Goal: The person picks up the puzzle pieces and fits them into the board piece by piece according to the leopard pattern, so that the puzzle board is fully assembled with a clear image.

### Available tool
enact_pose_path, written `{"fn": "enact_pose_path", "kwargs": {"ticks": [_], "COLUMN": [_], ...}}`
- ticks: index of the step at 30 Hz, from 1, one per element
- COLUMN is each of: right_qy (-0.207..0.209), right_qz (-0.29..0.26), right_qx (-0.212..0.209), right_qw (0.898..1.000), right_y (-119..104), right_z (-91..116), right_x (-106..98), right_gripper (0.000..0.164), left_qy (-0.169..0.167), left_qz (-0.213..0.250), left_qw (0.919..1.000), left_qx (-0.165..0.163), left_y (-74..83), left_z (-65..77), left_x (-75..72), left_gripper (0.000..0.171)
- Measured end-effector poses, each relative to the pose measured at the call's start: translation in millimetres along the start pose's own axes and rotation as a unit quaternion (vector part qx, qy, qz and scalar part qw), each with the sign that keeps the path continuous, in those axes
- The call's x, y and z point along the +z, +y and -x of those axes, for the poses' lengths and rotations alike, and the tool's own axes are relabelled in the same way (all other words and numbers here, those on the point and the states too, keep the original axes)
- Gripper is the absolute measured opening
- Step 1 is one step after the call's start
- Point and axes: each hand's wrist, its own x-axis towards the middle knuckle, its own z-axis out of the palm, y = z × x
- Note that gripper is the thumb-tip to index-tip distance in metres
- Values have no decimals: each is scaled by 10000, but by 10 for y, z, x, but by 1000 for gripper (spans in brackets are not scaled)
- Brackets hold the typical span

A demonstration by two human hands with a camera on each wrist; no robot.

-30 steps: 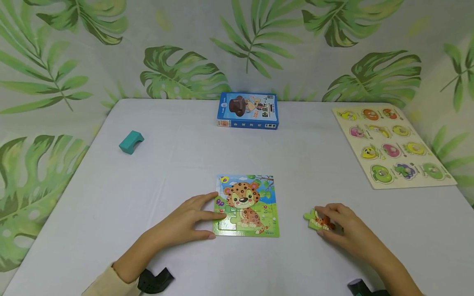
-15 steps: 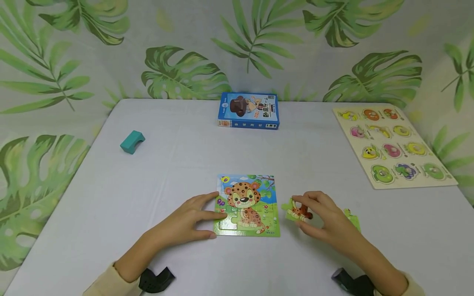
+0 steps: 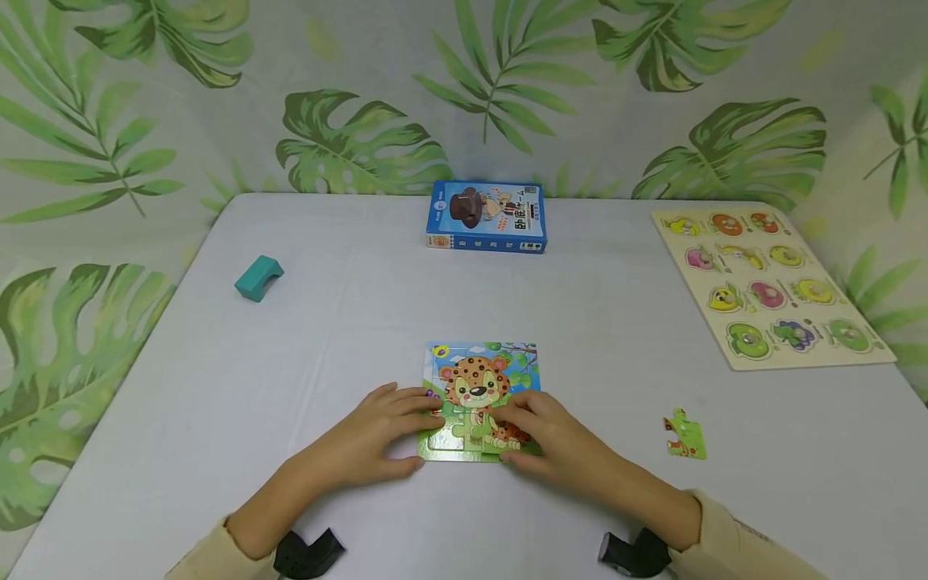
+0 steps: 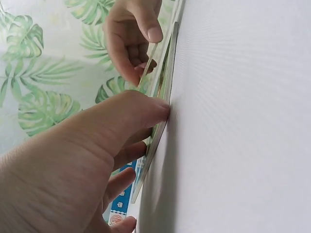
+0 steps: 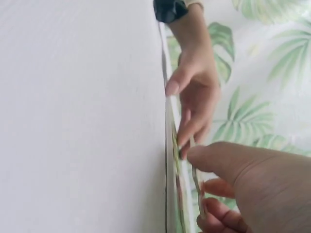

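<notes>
A square jigsaw puzzle board (image 3: 445, 441) with a cartoon leopard lies in front of me, a bare recess at its lower left. My left hand (image 3: 377, 435) rests at the board's left side, fingertips on its face and thumb at the near edge. Over the right half, my right hand (image 3: 554, 435) pinches a puzzle piece (image 3: 496, 442) between thumb and fingers. In the right wrist view this puzzle piece (image 5: 196, 180) appears edge-on, raised above the board. Another puzzle piece (image 3: 689, 437), green with leopard spots, lies to the right of the board.
A blue game box (image 3: 486, 217) stands at the table's back edge. At the far right lies a wooden fruit puzzle board (image 3: 783, 318). A teal arch block (image 3: 257, 279) sits at the back left. Black wrist devices (image 3: 308, 554) hang at both cuffs.
My right hand has carried the pinched puzzle piece leftward from the table to above the board, uncovering the other loose piece. The left fingers have shifted slightly on the board.
</notes>
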Motion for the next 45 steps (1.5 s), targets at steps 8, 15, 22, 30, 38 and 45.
{"fn": "enact_pose_path", "kwargs": {"ticks": [8, 15, 22, 30, 38, 45], "right_qy": [-162, -249, -292, -391, -907, -1284], "right_qz": [-238, -368, -455, -58, 498, -743], "right_qx": [-87, -33, 176, 253, 153, 588], "right_qw": [9995, 9990, 9984, 9989, 9945, 9872], "right_y": [8, 16, 7, 4, 18, 102], "right_z": [-112, -165, -174, -176, -129, -34], "right_x": [127, 163, 177, 142, 60, -65], "right_gripper": [46, 44, 43, 42, 55, 63], "left_qy": [20, -129, -138, -55, 11, 74], "left_qz": [207, -262, -335, -406, -352, -237], "left_qw": [9997, 9994, 9991, 9989, 9991, 9995], "left_qx": [-88, 169, 209, 225, 227, 214], "left_y": [87, 94, 96, 106, 112, 97], "left_z": [-22, -22, -14, -25, -20, -17], "left_x": [41, 65, 79, 102, 112, 131], "left_gripper": [48, 51, 47, 46, 45, 46]}}
